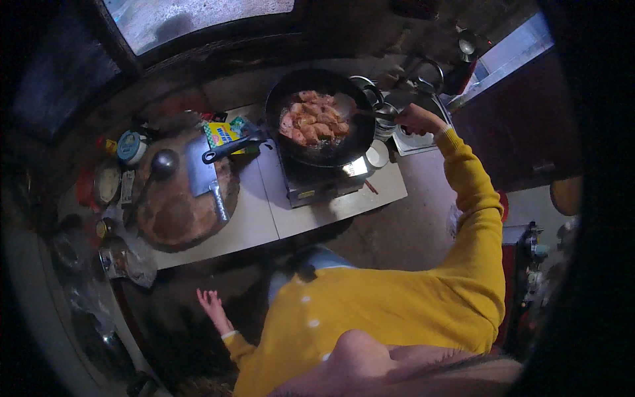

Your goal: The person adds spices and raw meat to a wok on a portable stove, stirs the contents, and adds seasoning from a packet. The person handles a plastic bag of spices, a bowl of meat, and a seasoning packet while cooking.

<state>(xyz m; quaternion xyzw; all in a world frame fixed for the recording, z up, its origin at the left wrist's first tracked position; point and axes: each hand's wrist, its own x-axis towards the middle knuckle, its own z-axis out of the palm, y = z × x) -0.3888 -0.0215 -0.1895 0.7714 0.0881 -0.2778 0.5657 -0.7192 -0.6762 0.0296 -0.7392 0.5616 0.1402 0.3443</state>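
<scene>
My right hand (419, 119) grips the handle of a cooking turner (369, 113). Its blade rests against chunks of pinkish meat (312, 119) in a dark wok (297, 155). The wok sits on a portable stove (322, 191), and its black handle (230, 150) points left over the counter. Down by my left side, away from the counter, my left hand (214, 310) hangs with its fingers apart and nothing in it.
On the left, a round wooden chopping board (176, 223) holds a cleaver (201, 171) and a metal ladle (163, 164). A yellow and green packet (222, 134) lies behind the wok handle. Stacked bowls (384, 129) and a white bowl (378, 154) stand right of the stove.
</scene>
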